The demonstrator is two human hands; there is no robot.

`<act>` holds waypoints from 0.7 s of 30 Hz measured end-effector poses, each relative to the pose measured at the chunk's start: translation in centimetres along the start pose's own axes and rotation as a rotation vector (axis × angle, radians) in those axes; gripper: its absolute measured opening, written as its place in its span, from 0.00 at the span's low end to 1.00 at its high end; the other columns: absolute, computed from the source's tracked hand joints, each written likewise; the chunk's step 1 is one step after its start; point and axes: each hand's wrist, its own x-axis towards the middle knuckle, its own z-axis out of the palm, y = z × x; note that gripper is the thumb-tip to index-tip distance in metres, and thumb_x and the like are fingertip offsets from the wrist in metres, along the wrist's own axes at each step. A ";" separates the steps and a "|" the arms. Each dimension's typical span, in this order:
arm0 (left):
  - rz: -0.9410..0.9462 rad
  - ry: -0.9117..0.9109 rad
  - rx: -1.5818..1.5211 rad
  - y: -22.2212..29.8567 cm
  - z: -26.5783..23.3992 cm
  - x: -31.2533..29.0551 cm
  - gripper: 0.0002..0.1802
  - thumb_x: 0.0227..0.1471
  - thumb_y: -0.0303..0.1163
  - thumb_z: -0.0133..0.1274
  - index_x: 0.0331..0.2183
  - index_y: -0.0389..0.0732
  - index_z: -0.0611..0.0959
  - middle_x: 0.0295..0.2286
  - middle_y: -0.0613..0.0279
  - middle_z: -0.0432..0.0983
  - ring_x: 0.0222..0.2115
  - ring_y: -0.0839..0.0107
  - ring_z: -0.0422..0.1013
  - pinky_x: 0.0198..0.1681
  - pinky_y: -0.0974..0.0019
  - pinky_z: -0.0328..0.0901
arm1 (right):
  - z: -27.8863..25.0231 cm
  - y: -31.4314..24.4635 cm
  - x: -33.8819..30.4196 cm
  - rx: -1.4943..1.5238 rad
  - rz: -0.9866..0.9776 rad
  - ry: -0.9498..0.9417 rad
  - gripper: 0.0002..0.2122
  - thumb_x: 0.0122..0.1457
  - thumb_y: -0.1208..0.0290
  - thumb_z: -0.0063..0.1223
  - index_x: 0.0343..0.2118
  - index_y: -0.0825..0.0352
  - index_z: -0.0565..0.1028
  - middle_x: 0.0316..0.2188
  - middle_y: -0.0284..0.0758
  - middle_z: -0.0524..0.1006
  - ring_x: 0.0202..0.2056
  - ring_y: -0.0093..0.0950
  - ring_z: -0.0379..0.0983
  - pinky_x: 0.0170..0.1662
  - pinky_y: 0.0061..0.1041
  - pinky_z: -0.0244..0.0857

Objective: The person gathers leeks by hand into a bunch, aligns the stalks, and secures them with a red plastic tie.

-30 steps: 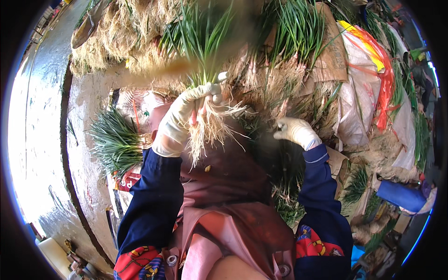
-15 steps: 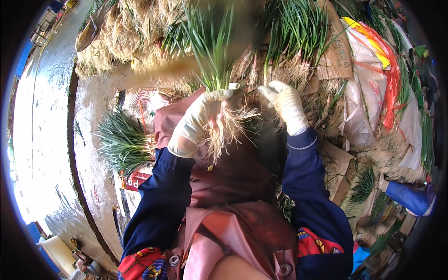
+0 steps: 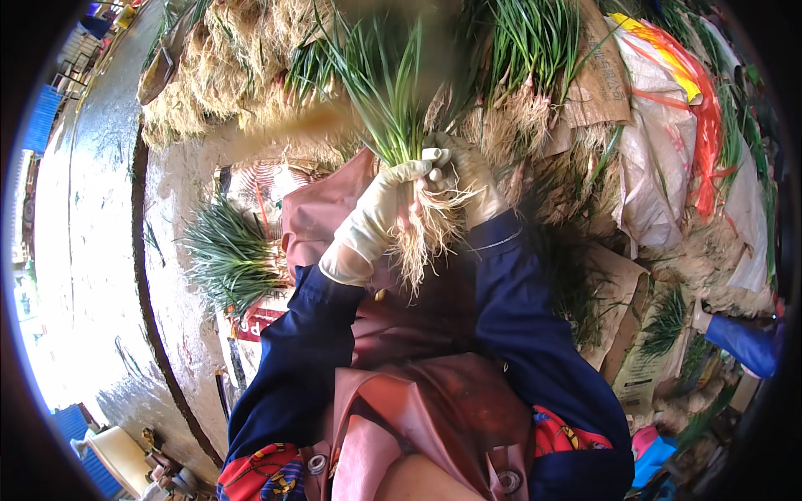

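Observation:
My left hand (image 3: 373,219), in a pale glove, is closed round a bunch of spring onions (image 3: 407,125). The green leaves point up and away from me, and the pale tangled roots (image 3: 428,238) hang below the fist. My right hand (image 3: 472,185), gloved too, presses against the right side of the same bunch, just above the roots. Its fingers curl in behind the stems and are partly hidden. Under both hands lies my reddish-brown apron (image 3: 418,326).
Another spring onion bundle (image 3: 230,255) lies at my left. Rooted onions (image 3: 535,50) and a straw-coloured root heap (image 3: 242,67) lie ahead. At right are a white sack (image 3: 660,159) with red plastic, a cardboard sheet (image 3: 601,79) and another person's blue sleeve (image 3: 743,342).
My right hand has moved left from beside the rooted onions and joined the bunch. The left hand, still gripping the bunch, has shifted slightly right.

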 end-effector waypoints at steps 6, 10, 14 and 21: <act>0.121 -0.090 0.092 7.5 5.9 -3.7 0.12 0.46 0.23 0.52 0.37 0.32 0.76 0.39 0.51 0.73 0.26 0.74 0.68 0.33 0.72 0.68 | -6.5 -0.6 -1.7 -1.338 0.172 0.340 0.11 0.56 0.62 0.52 0.32 0.65 0.76 0.27 0.34 0.77 0.25 0.20 0.73 0.26 0.19 0.66; 0.391 -0.182 0.096 10.8 9.2 -5.5 0.12 0.47 0.25 0.50 0.37 0.34 0.77 0.43 0.49 0.72 0.26 0.76 0.66 0.35 0.74 0.65 | -4.5 -2.2 -0.5 -1.902 0.039 0.351 0.15 0.53 0.52 0.52 0.29 0.59 0.77 0.21 0.30 0.77 0.20 0.22 0.71 0.24 0.23 0.63; 0.441 -0.081 0.387 12.1 8.8 -3.5 0.25 0.45 0.22 0.51 0.48 0.31 0.70 0.42 0.48 0.72 0.27 0.74 0.67 0.37 0.70 0.66 | 0.2 -6.0 6.0 -1.907 0.128 0.747 0.17 0.52 0.48 0.52 0.31 0.58 0.77 0.24 0.29 0.77 0.26 0.23 0.72 0.29 0.30 0.64; 0.041 0.122 0.448 7.0 1.1 1.1 0.10 0.47 0.28 0.56 0.32 0.32 0.80 0.20 0.62 0.76 0.10 0.82 0.65 0.11 0.80 0.60 | -1.7 -7.4 4.3 -1.538 0.088 0.632 0.12 0.54 0.57 0.53 0.32 0.60 0.77 0.31 0.29 0.78 0.24 0.20 0.70 0.33 0.24 0.66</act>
